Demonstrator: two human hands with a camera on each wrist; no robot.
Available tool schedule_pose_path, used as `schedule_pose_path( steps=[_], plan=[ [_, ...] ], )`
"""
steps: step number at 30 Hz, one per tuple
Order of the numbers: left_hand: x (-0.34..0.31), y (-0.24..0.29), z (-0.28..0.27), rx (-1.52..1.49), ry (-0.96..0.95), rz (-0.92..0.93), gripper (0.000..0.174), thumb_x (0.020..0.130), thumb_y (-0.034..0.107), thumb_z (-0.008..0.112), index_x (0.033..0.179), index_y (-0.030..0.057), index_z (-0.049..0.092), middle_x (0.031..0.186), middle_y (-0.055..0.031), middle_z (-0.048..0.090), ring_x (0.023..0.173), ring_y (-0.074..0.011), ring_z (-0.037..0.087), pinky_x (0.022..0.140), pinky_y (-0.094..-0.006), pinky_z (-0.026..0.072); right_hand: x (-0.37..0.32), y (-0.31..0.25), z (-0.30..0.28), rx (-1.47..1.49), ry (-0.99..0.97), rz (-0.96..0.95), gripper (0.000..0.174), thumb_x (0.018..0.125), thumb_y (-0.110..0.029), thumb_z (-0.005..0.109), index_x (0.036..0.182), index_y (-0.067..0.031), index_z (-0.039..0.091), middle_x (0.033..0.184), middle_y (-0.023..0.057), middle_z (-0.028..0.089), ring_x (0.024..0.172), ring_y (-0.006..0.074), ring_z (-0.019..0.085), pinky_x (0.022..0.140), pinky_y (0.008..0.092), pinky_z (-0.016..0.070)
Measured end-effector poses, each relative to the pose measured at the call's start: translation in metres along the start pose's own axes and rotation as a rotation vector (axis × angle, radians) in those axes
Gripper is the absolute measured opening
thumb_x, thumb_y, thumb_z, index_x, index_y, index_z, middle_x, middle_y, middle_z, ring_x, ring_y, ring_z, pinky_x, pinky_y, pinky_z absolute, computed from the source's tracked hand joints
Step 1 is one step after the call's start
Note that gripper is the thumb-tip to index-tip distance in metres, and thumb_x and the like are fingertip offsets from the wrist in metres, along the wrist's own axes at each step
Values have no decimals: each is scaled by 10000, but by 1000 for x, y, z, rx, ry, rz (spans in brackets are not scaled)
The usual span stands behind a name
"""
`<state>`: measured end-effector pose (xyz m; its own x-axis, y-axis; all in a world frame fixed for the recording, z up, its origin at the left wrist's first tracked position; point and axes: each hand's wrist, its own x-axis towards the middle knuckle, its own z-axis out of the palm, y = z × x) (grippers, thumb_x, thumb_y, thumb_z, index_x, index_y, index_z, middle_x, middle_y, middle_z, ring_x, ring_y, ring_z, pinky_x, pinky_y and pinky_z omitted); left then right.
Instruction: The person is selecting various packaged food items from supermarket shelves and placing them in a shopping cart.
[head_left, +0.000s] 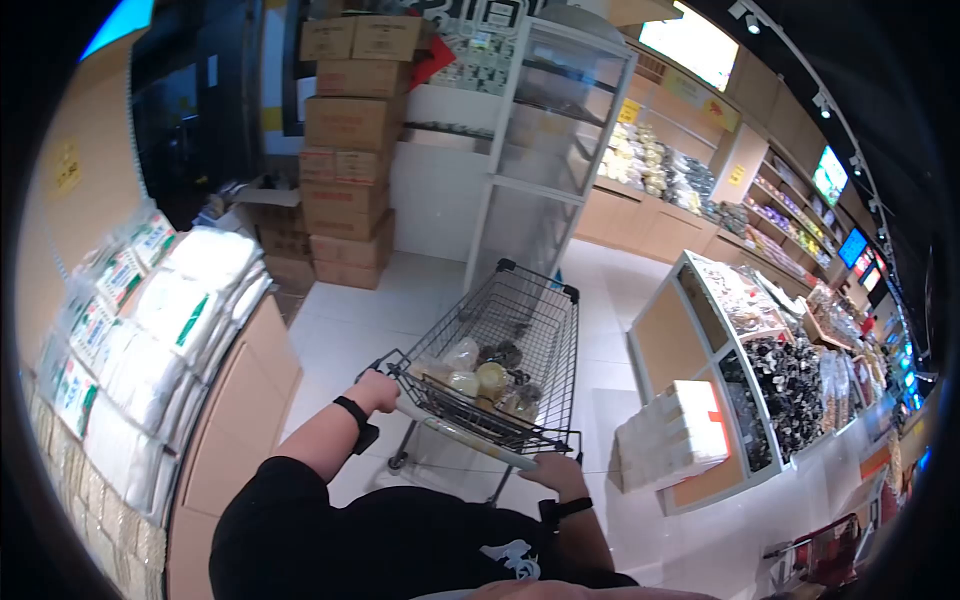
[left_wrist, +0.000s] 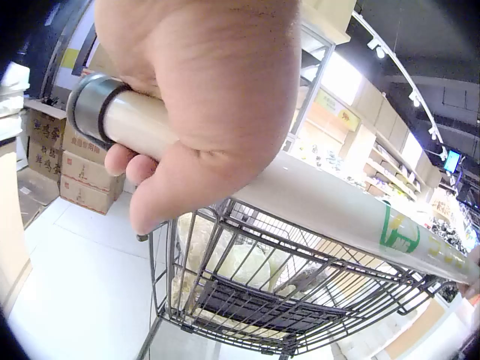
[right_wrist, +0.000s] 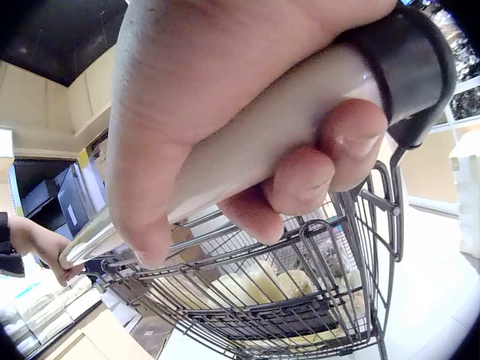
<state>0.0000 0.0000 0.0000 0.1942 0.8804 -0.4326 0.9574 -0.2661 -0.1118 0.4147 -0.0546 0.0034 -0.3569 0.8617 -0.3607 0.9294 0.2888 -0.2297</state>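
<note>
A wire shopping cart [head_left: 520, 320] stands in front of the person, its pale handlebar [head_left: 450, 430] spanning the near side. The left hand [head_left: 377, 392] grips the bar's left end; in the left wrist view its thumb and fingers curl round the bar beside a dark end cap [left_wrist: 94, 109]. At the other end the right hand [head_left: 555, 474] is wrapped round the bar, fingertips [right_wrist: 300, 180] showing underneath in the right wrist view. Several clear bags of goods [head_left: 490, 380], pale and dark, lie in the near part of the basket.
Stacked cardboard boxes [head_left: 345, 190] and a tall framed cabinet [head_left: 540, 150] stand ahead. White packages [head_left: 170, 310] fill a shelf at left. On the right are a white foam box [head_left: 675, 435] and a display stand with dark dried goods [head_left: 785, 385]. Pale floor tiles [head_left: 600, 330] run beside the cart.
</note>
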Motion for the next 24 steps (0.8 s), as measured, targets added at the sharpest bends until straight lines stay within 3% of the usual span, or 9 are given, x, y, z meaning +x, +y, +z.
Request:
schedule_pose_path(
  steps=[2,3,7,9,14,18,24],
  plan=[
    [-11,-10,-12,4,37,-33,232,685,205,561,880,164,680,871,-55,674,871,-253,640,753,-410,478,16,-4,-4,-12,47,-35,523,712,-605,591,871,-111,652,880,129,651,867,303,621,753,418,486],
    [-39,57,25,-106,65,-13,232,685,205,561,880,164,680,871,-55,674,871,-253,640,753,-410,478,-52,23,-6,-96,9,4,510,706,-596,600,875,-118,653,874,126,653,865,305,621,750,415,487],
    [-124,8,56,-57,6,-31,223,711,214,566,886,166,694,907,-54,683,865,-240,655,707,-386,511,-75,-55,37,-56,7,-25,499,686,-600,617,863,-135,659,877,116,656,861,300,623,739,424,487],
    [-127,9,71,-125,51,-44,211,697,227,591,861,150,699,900,-69,683,866,-247,657,712,-386,520,-83,-62,31,-88,16,5,512,681,-602,621,858,-123,663,875,125,654,860,302,622,741,426,485],
    [-209,-1,93,-116,124,-40,232,698,185,561,883,149,696,877,-79,681,866,-243,656,683,-405,514,-103,-95,67,-146,52,-39,550,631,-607,649,834,-97,676,857,133,657,855,306,625,740,419,489],
    [-262,-8,136,-185,314,-39,132,659,184,609,745,128,692,764,-60,672,750,-249,657,598,-412,480,-135,-129,93,-119,74,-44,522,610,-576,678,816,-96,682,808,141,653,807,313,627,717,410,495],
    [-343,5,181,-224,245,-97,150,655,193,632,768,131,707,785,-43,675,756,-229,648,590,-404,435,-198,-179,124,-170,34,-1,538,594,-559,692,862,-92,685,821,139,659,811,307,633,729,404,504]
  ],
)
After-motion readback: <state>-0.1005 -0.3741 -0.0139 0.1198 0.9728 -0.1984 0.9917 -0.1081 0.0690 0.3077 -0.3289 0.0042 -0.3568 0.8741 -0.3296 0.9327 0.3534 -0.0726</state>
